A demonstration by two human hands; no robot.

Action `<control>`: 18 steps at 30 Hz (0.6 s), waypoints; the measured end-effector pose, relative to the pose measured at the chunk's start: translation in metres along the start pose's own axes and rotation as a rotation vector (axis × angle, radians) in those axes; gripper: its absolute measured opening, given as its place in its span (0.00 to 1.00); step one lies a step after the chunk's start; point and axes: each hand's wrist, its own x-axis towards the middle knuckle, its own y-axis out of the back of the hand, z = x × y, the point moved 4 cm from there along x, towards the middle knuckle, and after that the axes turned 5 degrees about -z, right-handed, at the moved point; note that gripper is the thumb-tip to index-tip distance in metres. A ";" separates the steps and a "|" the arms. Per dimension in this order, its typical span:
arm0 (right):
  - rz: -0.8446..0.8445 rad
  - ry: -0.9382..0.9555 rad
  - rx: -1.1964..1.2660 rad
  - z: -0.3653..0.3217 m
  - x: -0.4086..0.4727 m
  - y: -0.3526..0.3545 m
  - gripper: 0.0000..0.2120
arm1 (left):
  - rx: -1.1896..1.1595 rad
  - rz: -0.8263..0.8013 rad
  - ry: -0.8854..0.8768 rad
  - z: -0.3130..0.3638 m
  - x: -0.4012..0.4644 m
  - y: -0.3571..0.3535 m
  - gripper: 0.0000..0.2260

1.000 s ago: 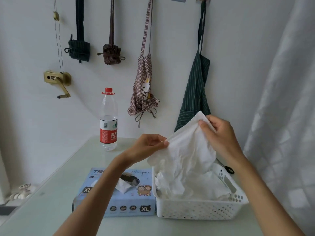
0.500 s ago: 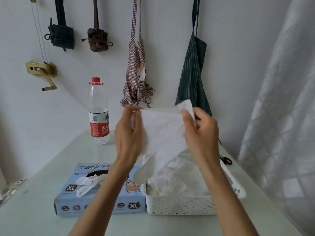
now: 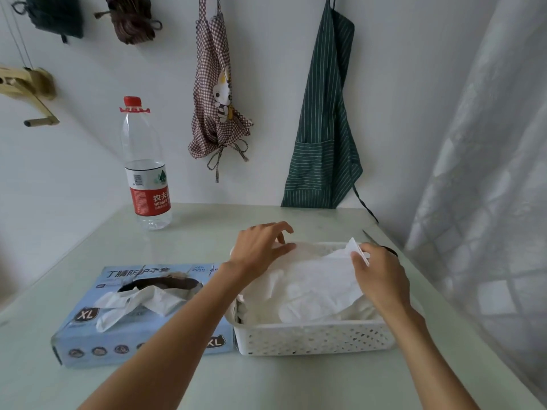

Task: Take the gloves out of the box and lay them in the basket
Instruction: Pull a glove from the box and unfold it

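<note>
Over the white basket (image 3: 313, 338) at the table's right: left hand (image 3: 260, 247) with relaxed, slightly spread fingers resting on the glove pile's far left edge; right hand (image 3: 381, 276) pinching the cuff of the top glove (image 3: 316, 287), lying flat across the pile. Just left, touching the basket: blue glove box (image 3: 142, 344), another glove (image 3: 133, 303) trailing from its opening. Behind, a water bottle (image 3: 146, 173) upright.

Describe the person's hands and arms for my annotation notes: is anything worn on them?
Both the left hand and the right hand are bare: no glove, ring, watch or bracelet shows. Both forearms are uncovered as far as the bottom edge of the picture, with no sleeve in view. No markings are visible on them.
</note>
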 end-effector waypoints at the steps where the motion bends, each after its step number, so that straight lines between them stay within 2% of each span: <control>1: 0.002 0.008 -0.036 0.001 0.002 0.000 0.09 | 0.010 0.038 -0.006 -0.001 -0.001 0.002 0.16; 3: 0.004 0.017 -0.103 0.004 0.004 0.000 0.10 | -0.002 0.129 0.015 -0.006 -0.005 0.012 0.15; 7: -0.004 0.044 -0.205 0.006 0.005 0.000 0.08 | -0.111 0.297 0.164 -0.018 -0.015 0.038 0.09; 9: -0.004 0.066 -0.256 0.004 0.005 0.002 0.12 | -0.141 0.253 0.197 -0.015 -0.023 0.042 0.14; 11: -0.006 0.095 -0.332 0.001 0.006 0.003 0.15 | -0.084 0.083 0.144 0.002 -0.031 0.035 0.18; 14: 0.028 0.117 -0.419 -0.004 0.000 0.011 0.19 | 0.084 -0.224 -0.085 0.028 -0.048 0.012 0.18; 16: 0.053 0.208 -0.376 -0.011 -0.006 0.016 0.20 | 0.202 -0.473 -0.112 0.025 -0.053 -0.001 0.26; 17: -0.011 0.266 -0.308 -0.014 -0.008 0.013 0.20 | 0.264 -0.591 -0.091 0.017 -0.055 -0.005 0.31; 18: -0.151 0.299 -0.244 -0.013 -0.013 0.009 0.22 | 0.334 -0.680 -0.081 0.015 -0.059 -0.006 0.36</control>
